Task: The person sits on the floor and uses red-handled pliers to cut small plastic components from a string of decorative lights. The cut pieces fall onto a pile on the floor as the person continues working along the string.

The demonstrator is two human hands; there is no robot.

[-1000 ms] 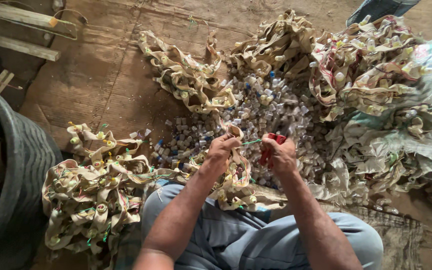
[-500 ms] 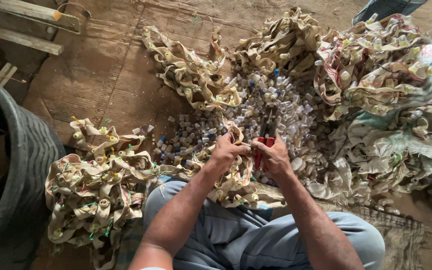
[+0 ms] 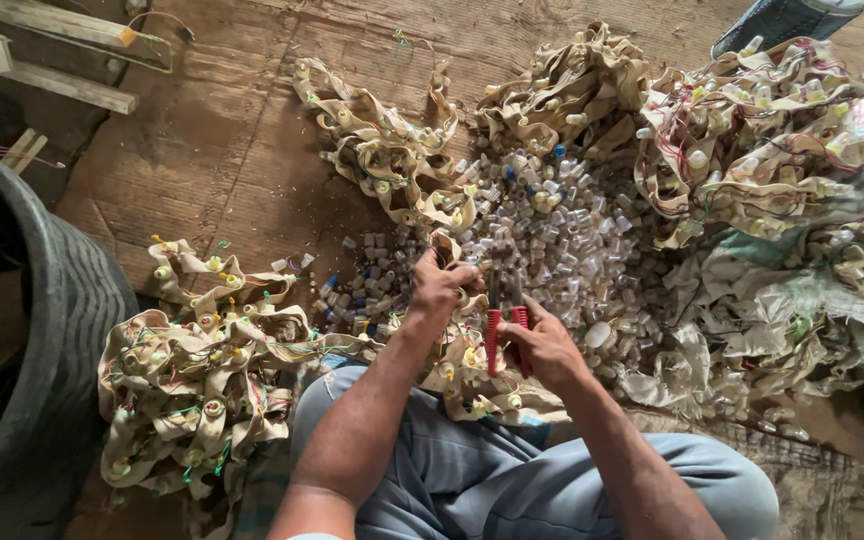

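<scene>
While the right hand (image 3: 542, 345) grips red-handled pliers (image 3: 505, 335), the left hand (image 3: 442, 285) pinches a beige fabric strip (image 3: 452, 365) just near of the plastic cap pile (image 3: 562, 230), over the lap.

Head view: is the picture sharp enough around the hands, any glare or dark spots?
Head view: even daylight, no glare; left hand and right hand on the red-handled pliers read sharp; the black tub at the left edge is in deep shadow; edges bend slightly from the wide lens.

Red-handled pliers (image 3: 505, 335) now point upright, away.
</scene>
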